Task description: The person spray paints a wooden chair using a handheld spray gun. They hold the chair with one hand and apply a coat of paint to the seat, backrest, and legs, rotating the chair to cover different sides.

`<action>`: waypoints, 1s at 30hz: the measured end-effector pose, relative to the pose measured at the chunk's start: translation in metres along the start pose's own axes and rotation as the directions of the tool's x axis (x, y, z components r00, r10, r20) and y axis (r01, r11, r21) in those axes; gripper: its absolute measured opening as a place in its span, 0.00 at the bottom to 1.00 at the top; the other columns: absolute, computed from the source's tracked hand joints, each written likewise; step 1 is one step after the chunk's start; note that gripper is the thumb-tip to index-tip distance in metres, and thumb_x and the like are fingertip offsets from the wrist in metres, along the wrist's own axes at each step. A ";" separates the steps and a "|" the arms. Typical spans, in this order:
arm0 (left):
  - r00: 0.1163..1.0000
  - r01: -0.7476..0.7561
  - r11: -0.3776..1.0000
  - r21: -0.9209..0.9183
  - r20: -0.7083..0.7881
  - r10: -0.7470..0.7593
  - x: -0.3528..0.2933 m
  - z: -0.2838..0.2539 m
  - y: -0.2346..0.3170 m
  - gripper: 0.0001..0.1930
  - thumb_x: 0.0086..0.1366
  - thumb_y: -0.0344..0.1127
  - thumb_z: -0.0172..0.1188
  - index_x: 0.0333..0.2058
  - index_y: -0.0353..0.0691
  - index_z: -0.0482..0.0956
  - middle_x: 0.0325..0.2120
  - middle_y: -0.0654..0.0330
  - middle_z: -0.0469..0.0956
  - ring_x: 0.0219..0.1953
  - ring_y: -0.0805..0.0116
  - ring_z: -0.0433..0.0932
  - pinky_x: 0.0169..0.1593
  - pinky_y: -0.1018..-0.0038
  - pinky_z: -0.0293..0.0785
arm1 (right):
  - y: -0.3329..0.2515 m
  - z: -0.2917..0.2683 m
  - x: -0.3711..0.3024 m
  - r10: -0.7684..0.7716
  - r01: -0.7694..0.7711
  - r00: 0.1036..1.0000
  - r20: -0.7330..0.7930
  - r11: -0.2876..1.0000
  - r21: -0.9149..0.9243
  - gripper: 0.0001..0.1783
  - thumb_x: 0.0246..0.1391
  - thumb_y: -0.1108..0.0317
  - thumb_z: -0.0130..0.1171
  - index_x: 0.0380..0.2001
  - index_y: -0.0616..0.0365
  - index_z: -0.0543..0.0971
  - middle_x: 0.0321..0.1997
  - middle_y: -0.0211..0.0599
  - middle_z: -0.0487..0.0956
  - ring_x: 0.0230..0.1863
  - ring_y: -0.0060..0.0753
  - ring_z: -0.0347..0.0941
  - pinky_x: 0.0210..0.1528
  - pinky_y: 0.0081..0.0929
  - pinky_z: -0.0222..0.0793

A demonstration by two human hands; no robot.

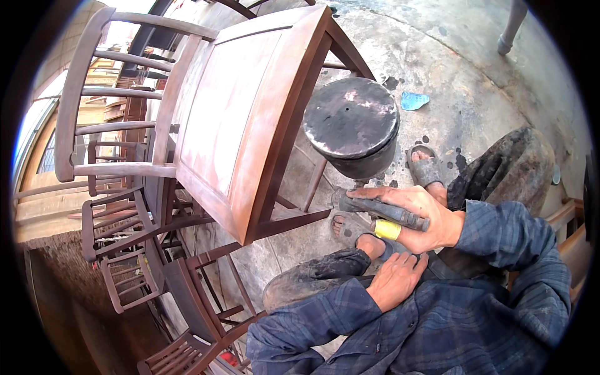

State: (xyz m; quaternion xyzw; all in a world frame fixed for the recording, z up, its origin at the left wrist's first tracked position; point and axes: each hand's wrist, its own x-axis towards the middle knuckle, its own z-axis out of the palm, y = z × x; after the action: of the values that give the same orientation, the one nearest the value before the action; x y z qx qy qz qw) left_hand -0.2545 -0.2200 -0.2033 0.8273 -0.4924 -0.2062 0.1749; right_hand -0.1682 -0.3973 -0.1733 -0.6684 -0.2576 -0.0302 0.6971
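Observation:
My right hand point(431, 215) is wrapped round a dark hand-held power tool point(387, 209) with a rounded head at its far end; its exact kind is unclear. A bright yellow piece point(387, 229) shows beneath its body. My left hand point(397, 281) lies nearer to me over my lap, palm down, fingers stretched out, and holds nothing that I can see. Ahead and to the left is a reddish-brown wooden chair point(234, 106), with its broad panelled seat facing up and its slatted back at the left. The tool's head is apart from the chair.
A dark, stained round drum point(351, 122) stands beyond my hands, close to the chair's legs. A blue scrap point(414, 100) lies on the spotted concrete floor point(462, 87). More wooden chairs point(194, 300) crowd the left side. A grey leg point(511, 28) stands at far right.

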 end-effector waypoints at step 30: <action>0.993 0.017 0.998 -0.062 0.119 -0.009 0.012 -0.012 -0.001 0.24 0.63 0.27 0.53 0.59 0.33 0.72 0.34 0.54 0.76 0.38 0.57 0.76 0.44 0.65 0.72 | 0.027 -0.105 0.057 0.078 -0.071 0.909 -0.410 0.997 0.033 0.19 0.65 0.65 0.58 0.57 0.59 0.77 0.28 0.21 0.75 0.29 0.13 0.64 0.32 0.19 0.64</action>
State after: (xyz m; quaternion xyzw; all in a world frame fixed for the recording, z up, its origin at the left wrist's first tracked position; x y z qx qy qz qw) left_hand -0.2427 -0.2291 -0.1952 0.8109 -0.4897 -0.2716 0.1699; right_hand -0.0748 -0.4764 -0.1726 -0.6505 -0.0801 -0.1411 0.7420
